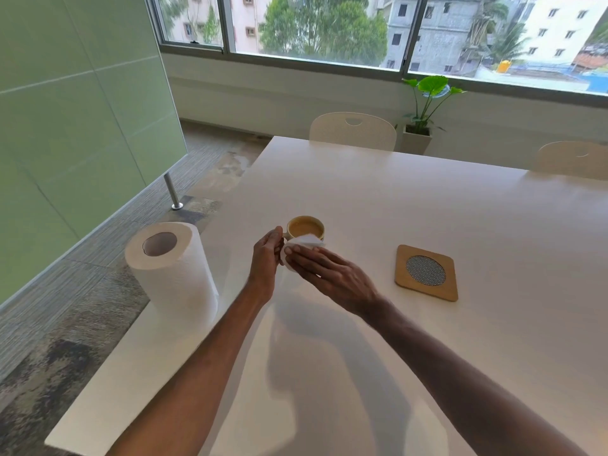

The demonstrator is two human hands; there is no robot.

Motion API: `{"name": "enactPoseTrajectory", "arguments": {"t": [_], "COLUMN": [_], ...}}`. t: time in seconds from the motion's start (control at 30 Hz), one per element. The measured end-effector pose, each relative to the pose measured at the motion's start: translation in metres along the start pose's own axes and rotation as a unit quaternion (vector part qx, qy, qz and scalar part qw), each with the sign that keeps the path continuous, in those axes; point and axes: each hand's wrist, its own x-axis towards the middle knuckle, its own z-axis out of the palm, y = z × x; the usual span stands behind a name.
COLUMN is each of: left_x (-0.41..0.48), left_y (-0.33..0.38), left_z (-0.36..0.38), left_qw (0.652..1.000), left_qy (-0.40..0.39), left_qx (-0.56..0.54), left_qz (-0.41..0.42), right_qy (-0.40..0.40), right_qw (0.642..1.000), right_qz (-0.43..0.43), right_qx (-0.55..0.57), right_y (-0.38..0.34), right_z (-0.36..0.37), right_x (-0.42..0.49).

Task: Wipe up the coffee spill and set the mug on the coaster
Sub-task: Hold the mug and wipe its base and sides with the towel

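Observation:
A small yellowish mug full of milky coffee stands on the white table. A folded white paper towel sits right in front of the mug. My left hand pinches its left edge beside the mug. My right hand lies flat over the towel with fingers stretched out. The spill is hidden under the towel and hands. A square wooden coaster with a round mesh centre lies to the right, with nothing on it.
A paper towel roll stands upright near the table's left edge. Two white chairs sit at the far side. A potted plant stands by the window. A green glass partition runs along the left.

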Motion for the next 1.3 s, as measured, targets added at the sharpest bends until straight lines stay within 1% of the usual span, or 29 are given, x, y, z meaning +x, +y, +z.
{"name": "enactPoseTrajectory", "arguments": {"t": [0.07,0.17,0.3,0.4,0.53,0.8,0.87,1.0,1.13,1.3], "left_x": [0.0,0.0,0.0,0.002,0.004,0.002,0.001,0.002,0.002,-0.001], "left_y": [0.001,0.002,0.0,-0.005,-0.007,-0.008,-0.007,-0.006,-0.008,-0.01], "left_z": [-0.001,-0.001,-0.001,-0.002,0.001,0.007,0.006,0.003,0.001,-0.001], "left_qw": [1.0,0.999,0.999,0.999,1.0,1.0,1.0,1.0,1.0,1.0], "left_qy": [0.0,-0.004,-0.006,-0.003,-0.005,-0.01,-0.01,-0.011,-0.009,-0.021], "left_qx": [0.012,0.033,0.037,0.033,0.019,0.011,0.009,0.007,0.011,0.017], "left_qz": [0.004,0.009,0.007,0.002,0.001,-0.002,-0.004,-0.008,-0.008,-0.007], "right_qy": [-0.003,-0.039,-0.05,-0.078,-0.122,-0.18,-0.174,-0.113,-0.067,-0.078], "right_qw": [1.0,0.998,0.997,0.995,0.99,0.982,0.983,0.992,0.996,0.996], "right_qz": [0.001,-0.005,-0.006,-0.026,-0.039,-0.044,-0.048,-0.061,-0.061,-0.041], "right_qx": [-0.011,-0.044,-0.059,-0.064,-0.063,-0.028,-0.026,-0.014,-0.011,-0.013], "right_y": [-0.003,-0.006,-0.007,-0.006,-0.008,-0.003,0.003,0.009,0.009,0.014], "right_z": [0.003,0.005,0.004,0.003,0.005,0.001,-0.005,-0.014,-0.014,-0.006], "right_x": [-0.002,-0.009,-0.009,-0.014,-0.026,-0.054,-0.062,-0.073,-0.052,-0.035]}}
